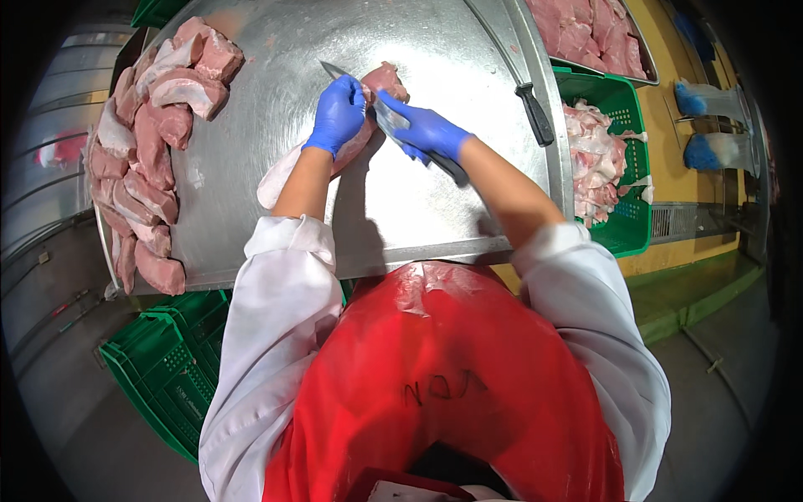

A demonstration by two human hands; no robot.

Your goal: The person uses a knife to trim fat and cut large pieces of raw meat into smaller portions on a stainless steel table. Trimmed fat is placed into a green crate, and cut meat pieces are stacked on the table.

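Note:
Both my hands wear blue gloves above the metal table (251,125). My right hand (431,134) is closed on a knife (390,120), whose black handle shows below the palm. The blade runs up and left across a piece of meat (385,82), and its tip comes out beyond my left hand (336,115). That hand is closed on the meat at the blade, its fingertips partly hidden. A long, pale-sided part of the meat stretches down and left beneath my left forearm; I cannot tell whether it is joined to the upper part.
Many cut meat pieces (150,159) lie heaped along the table's left side. A honing steel (534,113) with a black handle rests near the right edge. Beyond it stand a green crate (640,197) of pale trimmings and a tray of meat (585,33). Green crates (159,368) sit below left.

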